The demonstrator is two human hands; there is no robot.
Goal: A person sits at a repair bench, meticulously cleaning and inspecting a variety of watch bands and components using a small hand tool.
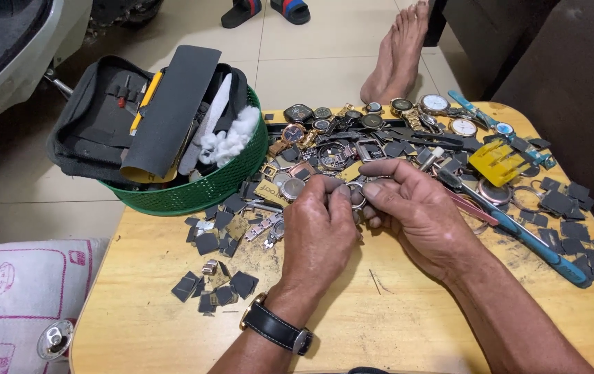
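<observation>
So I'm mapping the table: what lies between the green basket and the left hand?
In the head view, between the green basket and the left hand lie dark grey square pieces and a metal watch-band segment on the wooden table.

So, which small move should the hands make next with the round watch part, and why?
Probably lift the watch part slightly above the table. Both the left hand and the right hand pinch it just over a crowded pile of watches, where it is hard to see.
</observation>
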